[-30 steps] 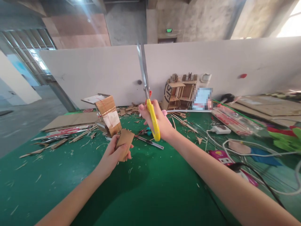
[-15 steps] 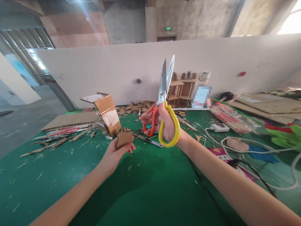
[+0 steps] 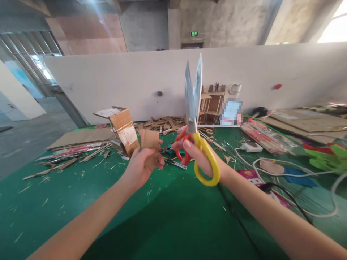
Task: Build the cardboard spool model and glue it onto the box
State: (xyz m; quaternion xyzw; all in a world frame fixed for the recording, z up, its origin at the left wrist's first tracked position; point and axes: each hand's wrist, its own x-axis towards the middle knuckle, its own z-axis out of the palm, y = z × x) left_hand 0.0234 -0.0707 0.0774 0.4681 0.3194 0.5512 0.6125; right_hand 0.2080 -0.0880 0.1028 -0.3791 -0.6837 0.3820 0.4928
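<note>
My left hand [image 3: 142,164] grips a small piece of cardboard [image 3: 150,139], held upright above the table. In my right hand [image 3: 197,153] is a pair of scissors [image 3: 193,108] with one red and one yellow handle loop. Its blades point up and stand slightly apart, clear of the cardboard. Behind my left hand leans a cardboard box-like build [image 3: 124,128] with a white patch. A utility knife [image 3: 176,164] lies on the green table between my hands, with a teal-handled tool [image 3: 170,148] partly hidden behind them.
Cardboard scraps [image 3: 168,123] are heaped along the white partition [image 3: 121,79]. A small cardboard shelf [image 3: 214,104] and a blurred screen [image 3: 231,112] stand at the back. On the right lie a white charger [image 3: 251,147], cables, a purple power strip [image 3: 251,176] and packaged sticks [image 3: 268,135].
My left hand has risen and moved right, turning the cardboard more upright. My right hand has shifted slightly right, and the scissors now stand nearer to the camera.
</note>
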